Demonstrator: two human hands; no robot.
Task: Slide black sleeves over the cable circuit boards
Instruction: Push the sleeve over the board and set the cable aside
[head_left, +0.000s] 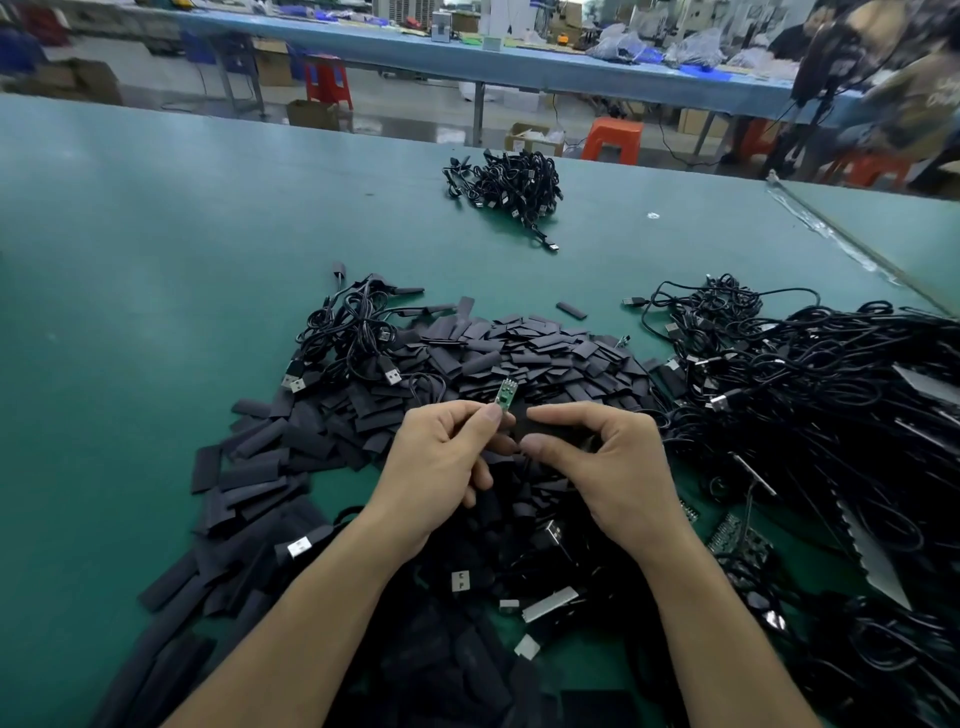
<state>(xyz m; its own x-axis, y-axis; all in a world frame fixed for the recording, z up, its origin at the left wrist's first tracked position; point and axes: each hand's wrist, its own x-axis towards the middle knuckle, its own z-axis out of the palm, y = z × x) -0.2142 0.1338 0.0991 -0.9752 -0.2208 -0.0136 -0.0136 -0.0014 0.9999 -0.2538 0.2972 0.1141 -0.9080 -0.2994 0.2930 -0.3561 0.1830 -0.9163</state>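
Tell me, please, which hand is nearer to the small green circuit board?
Left. The left hand pinches the green circuit board at its lower end. The right hand is just right of it, pinching a black sleeve.

Green table (156, 260) heaped at centre with black sleeves (519, 348); cable tangle (831, 389) spread at right; small cable bundle (509, 187) set farther back.

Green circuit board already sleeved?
No: the small green circuit board sticks up bare from the left hand; the right hand pinches the flat black sleeve.
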